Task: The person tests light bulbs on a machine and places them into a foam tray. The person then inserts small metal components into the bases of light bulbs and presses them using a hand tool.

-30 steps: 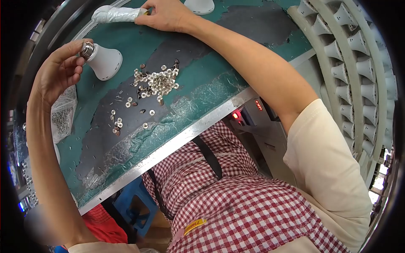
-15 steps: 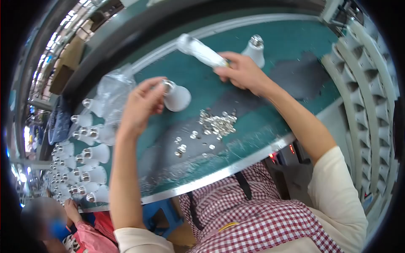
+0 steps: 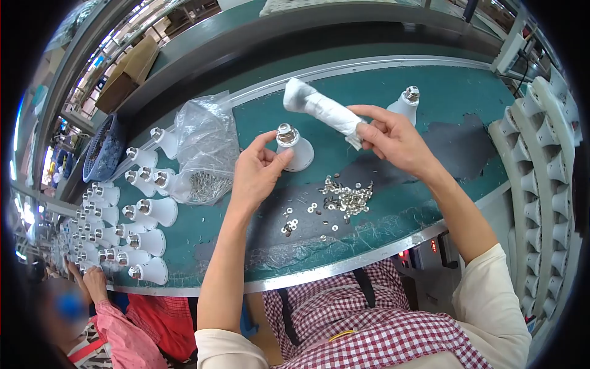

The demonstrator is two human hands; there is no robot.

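Note:
My left hand [image 3: 261, 169] grips a white light bulb [image 3: 299, 155] between thumb and fingers. The bulb stands on its wide end, with its metal screw cap pointing up. In my right hand [image 3: 396, 140] is a hammer-shaped tool wrapped in white cloth [image 3: 329, 112], held by one end. Its thicker end hangs above the bulb's cap, apart from it. Close below the bulb lies a pile of small round metal contacts [image 3: 349, 200] on a dark patch of the green table [image 3: 270, 104]. A second bulb [image 3: 404, 109] stands cap up beyond my right hand.
Many bulbs [image 3: 149, 243] lie on their sides at the left, by a clear plastic bag [image 3: 208, 129] of thin metal pins [image 3: 209, 186]. A blue basket [image 3: 101, 154] sits behind them. Racks of white cups [image 3: 523, 161] border the right. A co-worker's hand [image 3: 95, 284] is lower left.
The view has shifted, so most things sit further right and lower. My right hand has brought the wrapped tool nearer the bulb, which my left hand still holds and which now looks more upright.

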